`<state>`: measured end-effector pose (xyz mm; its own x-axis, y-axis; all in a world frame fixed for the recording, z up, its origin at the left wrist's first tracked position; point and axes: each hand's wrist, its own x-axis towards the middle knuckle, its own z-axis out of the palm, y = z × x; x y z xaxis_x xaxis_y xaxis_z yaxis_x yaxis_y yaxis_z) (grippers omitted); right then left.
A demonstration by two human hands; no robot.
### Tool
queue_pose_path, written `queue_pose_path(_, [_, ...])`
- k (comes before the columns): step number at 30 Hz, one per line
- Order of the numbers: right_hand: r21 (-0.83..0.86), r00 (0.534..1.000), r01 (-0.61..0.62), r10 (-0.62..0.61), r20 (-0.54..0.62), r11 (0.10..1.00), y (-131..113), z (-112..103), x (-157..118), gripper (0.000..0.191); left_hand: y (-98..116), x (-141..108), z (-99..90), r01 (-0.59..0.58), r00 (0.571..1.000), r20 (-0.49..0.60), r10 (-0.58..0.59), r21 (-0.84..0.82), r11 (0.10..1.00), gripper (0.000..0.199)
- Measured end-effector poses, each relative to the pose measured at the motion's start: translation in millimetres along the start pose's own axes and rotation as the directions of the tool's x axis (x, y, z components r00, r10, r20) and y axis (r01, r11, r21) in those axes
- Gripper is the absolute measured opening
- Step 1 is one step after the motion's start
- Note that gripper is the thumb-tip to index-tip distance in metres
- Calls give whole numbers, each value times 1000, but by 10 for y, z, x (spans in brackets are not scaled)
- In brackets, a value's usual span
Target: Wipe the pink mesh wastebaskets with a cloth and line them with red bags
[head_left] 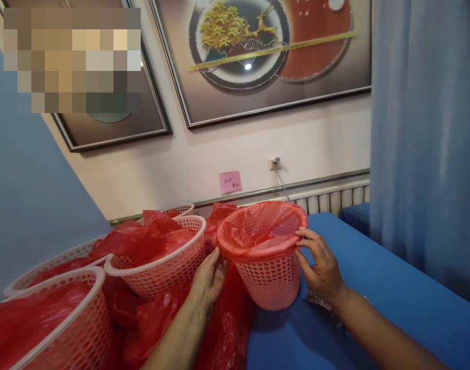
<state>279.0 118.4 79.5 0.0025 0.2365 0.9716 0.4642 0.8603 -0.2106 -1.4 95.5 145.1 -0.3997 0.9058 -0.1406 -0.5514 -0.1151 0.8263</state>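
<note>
A white perforated plastic basket (273, 288) stands upright on a blue-covered bed. A red plastic bag (235, 252) lines it, with its edge folded out over the rim all round. My left hand (210, 277) is at the basket's left side, thumb on the folded bag edge and the other fingers partly hidden below. On the right side, my right hand (321, 264) pinches the bag edge at the rim between thumb and fingers. Loose red bags (230, 318) lie under and beside my left forearm.
Several more white baskets (161, 272) holding red bags crowd the left. The blue bed cover (358, 272) extends right, with a small patterned item (319, 300) by my right wrist. A blue curtain (419, 128) hangs right; a radiator (331, 200) and plugged socket (274, 163) are behind.
</note>
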Motion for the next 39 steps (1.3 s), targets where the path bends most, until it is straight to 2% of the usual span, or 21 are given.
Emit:
queue_pose_path(3, [6,1000,-3,3,2,1000,-4,-34,50,42,73,8,9,-200,975,-74,208,94,975,19])
queue_pose_path(4, [-5,1000,-10,10,16,1000,-6,-41,66,42,99,-9,9,-289,949,-91,302,132,948,24])
queue_pose_path(5, [-17,999,-16,16,30,1000,-6,-43,76,41,120,-35,5,-406,902,-66,427,206,890,29])
queue_pose_path(6, [-25,999,-18,19,41,1000,-6,-41,80,39,131,-68,-4,-542,826,28,563,313,780,33])
queue_pose_path(7, [-28,999,-18,19,42,999,-3,-33,76,37,131,-105,-17,-678,717,201,667,423,601,35])
queue_pose_path(8, [-23,1000,-15,16,25,1000,2,-20,65,35,118,-143,-33,-794,579,430,692,489,361,36])
queue_pose_path(9, [-14,1000,-10,10,-4,1000,9,-5,48,34,95,-179,-51,-870,435,647,626,481,108,37])
queue_pose_path(10, [-3,999,-5,4,-40,1000,18,11,27,32,64,-211,-68,-904,314,799,512,416,-95,38])
queue_pose_path(11, [4,997,1,0,-75,1000,29,27,5,30,30,-235,-83,-912,232,877,421,347,-220,40])
queue_pose_path(12, [7,995,5,-5,-101,1000,40,40,-17,28,-2,-251,-95,-907,177,911,373,299,-297,41])
queue_pose_path(13, [3,993,10,-10,-115,1000,52,51,-37,25,-29,-259,-103,-896,143,921,362,275,-347,42])
queue_pose_path(14, [-8,993,16,-17,-115,1000,62,58,-54,23,-49,-260,-108,-886,119,920,373,268,-379,42])
queue_pose_path(18, [-94,997,39,-45,-66,995,86,70,-110,20,-89,-236,-112,-861,70,920,386,251,-442,46])
queue_pose_path(23, [-155,1000,-26,27,5,988,64,95,-234,35,-218,-221,-183,-807,31,911,411,265,-527,56])
queue_pose_path(26, [-148,992,-38,55,110,988,23,67,-332,40,-345,-221,-242,-770,-42,894,446,256,-585,55])
queue_pose_path(29, [-141,992,-53,68,106,989,-10,-32,-351,39,-450,-230,-241,-769,-105,875,473,230,-596,50])
queue_pose_path(31, [-136,995,-81,88,52,987,4,-123,-268,37,-501,-244,-209,-791,-101,845,525,252,-558,41])
queue_pose_path(35, [-156,986,-169,165,-36,973,139,-281,134,26,-592,-278,-161,-824,-24,784,621,336,-456,27])
queue_pose_path(37, [-194,991,-126,133,22,973,189,-320,363,23,-643,-285,-174,-823,-8,766,643,361,-440,30])
queue_pose_path(39, [-220,988,4,30,153,976,164,-322,523,28,-697,-278,-203,-824,-6,757,654,367,-432,36])
